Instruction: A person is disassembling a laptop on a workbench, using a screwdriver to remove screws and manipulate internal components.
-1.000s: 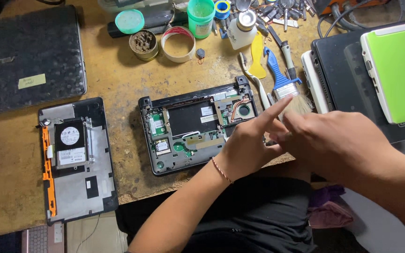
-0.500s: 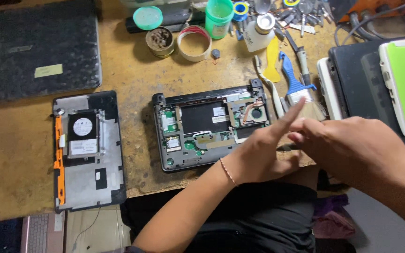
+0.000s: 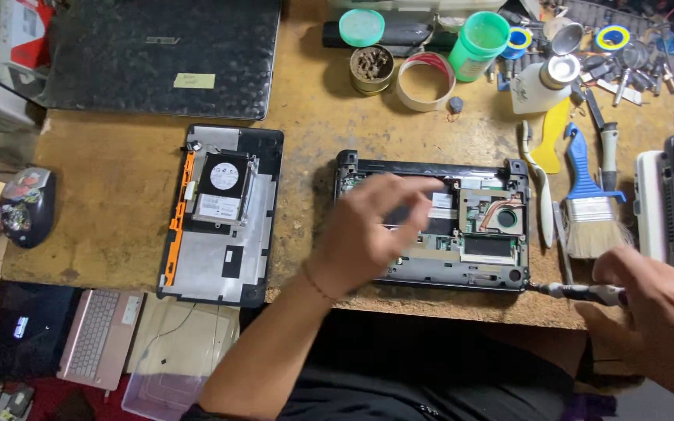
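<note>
With its guts exposed, the opened netbook [image 3: 462,226] mid-surface looks fragile; grip its stiff plastic edges. Left hand [image 3: 368,230] rests spread on its board, right hand [image 3: 649,300] clamps a screwdriver [image 3: 583,291] just right of it.

A: The tabletop [image 3: 118,179] looks like worn, scuffed wood, matt and stained; the opened laptop base [image 3: 434,226] is black plastic around copper piping.

B: The screwdriver [image 3: 583,292] shaft gleams metallic; the brush [image 3: 590,226] has pale bristles and a glossy blue plastic handle.
</note>
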